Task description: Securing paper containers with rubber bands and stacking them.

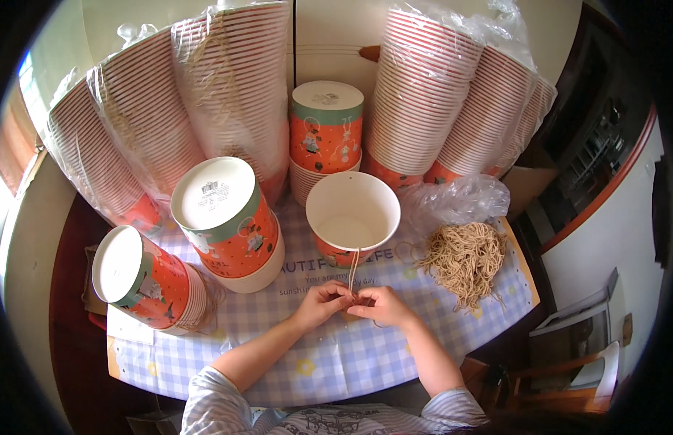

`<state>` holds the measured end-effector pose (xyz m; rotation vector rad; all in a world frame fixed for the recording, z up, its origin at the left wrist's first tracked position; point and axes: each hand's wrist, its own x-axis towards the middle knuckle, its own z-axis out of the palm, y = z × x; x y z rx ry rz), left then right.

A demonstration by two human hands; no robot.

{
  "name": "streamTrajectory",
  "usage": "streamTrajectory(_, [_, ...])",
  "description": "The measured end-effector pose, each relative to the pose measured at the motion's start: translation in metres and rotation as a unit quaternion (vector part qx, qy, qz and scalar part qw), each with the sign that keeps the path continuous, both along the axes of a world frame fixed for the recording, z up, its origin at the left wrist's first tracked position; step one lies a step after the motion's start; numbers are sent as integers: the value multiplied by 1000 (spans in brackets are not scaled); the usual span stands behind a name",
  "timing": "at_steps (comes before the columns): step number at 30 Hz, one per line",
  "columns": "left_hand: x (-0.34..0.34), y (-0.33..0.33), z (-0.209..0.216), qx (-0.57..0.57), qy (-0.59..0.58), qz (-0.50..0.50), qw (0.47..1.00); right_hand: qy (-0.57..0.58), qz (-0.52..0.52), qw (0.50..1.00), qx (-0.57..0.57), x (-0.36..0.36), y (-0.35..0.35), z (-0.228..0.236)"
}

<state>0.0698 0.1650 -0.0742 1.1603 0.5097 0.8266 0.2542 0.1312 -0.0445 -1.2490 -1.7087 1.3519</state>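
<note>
An open paper bucket (pixel 335 226), white inside and orange-red outside, stands upright on the table in front of me. A tan string (pixel 355 267) hangs from the near side of its rim, doubled into two strands, down to my fingers. My left hand (pixel 323 304) pinches the lower part of the string. My right hand (pixel 384 306) meets it there, its fingertips pressed together on the same string. The string's very ends are hidden between the fingers. To the right lies a tangled pile of tan strings (pixel 467 262).
Upside-down bucket stacks stand at the left (pixel 159 286), nearer the middle (pixel 238 235) and behind the open bucket (pixel 327 138). Tall plastic-wrapped bucket stacks line the back left (pixel 231 87) and back right (pixel 427 87). Crumpled clear plastic (pixel 456 198) lies by the strings. A checked cloth (pixel 278 355) covers the table.
</note>
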Motion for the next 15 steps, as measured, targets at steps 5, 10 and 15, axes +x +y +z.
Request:
streamTrajectory(5, [2, -4, 3, -28, 35, -25, 999, 83, -82, 990, 83, 5, 3, 6])
streamTrajectory(10, [3, -7, 1, -22, 35, -17, 999, 33, -50, 986, 158, 2, 3, 5])
streamTrajectory(15, [6, -8, 3, -8, 60, -12, 998, 43, -54, 988, 135, 0, 0, 6])
